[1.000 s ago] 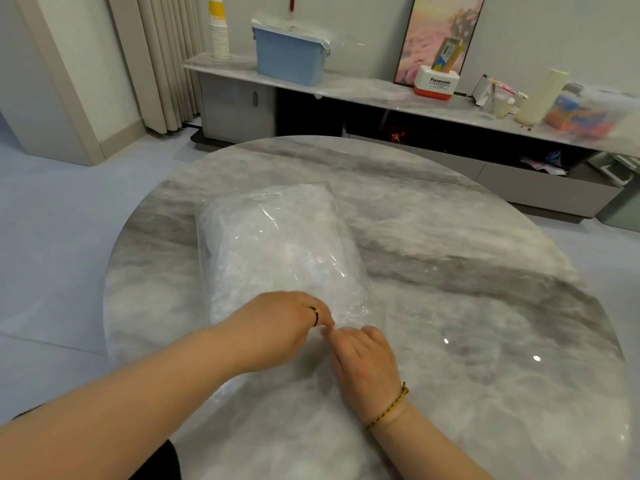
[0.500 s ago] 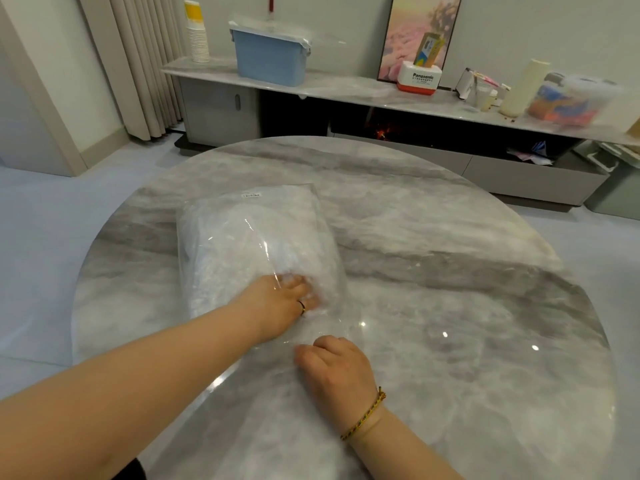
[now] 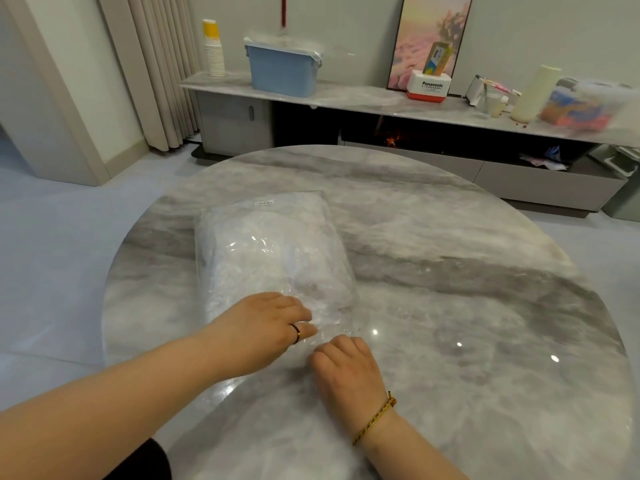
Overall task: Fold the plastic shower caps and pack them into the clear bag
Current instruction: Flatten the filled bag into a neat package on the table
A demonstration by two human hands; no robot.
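**Stuffed clear bag lying on the marble table, both my hands at its near end**

The clear bag (image 3: 273, 258) lies flat on the round marble table (image 3: 467, 306), left of the table's middle and straight ahead of me. It is plump and pillow-shaped. Its glossy film catches a few bright glints, and it is packed with shower caps (image 3: 242, 271) that show through as a white, crinkled, frosty mass.

The only writing on the bag is on a small white label (image 3: 264, 202) near the far end, and the print is too small for me to read. Behind the table, on the long sideboard (image 3: 363, 98), a white and red box (image 3: 429, 87) reads "Panasonic" in dark letters. The line beneath that word is too fine to read.

The bag's long axis runs away from me, with the far end leaning slightly to the right. The labelled end points toward the sideboard and the loose, flatter end points toward me.

My left hand (image 3: 263, 327), with a dark ring (image 3: 296, 333) on one finger, lies at that loose end. Its fingers are stretched forward and spread against the caps, with the tips blurred by the film. I cannot tell whether they are inside the bag or on top of it.

My right hand (image 3: 346, 368), with a braided bracelet (image 3: 375, 419) on the wrist, sits just beside the left, knuckles up and fingers curled under at the film's edge. The fingertips are hidden, so I cannot tell if they pinch the plastic.
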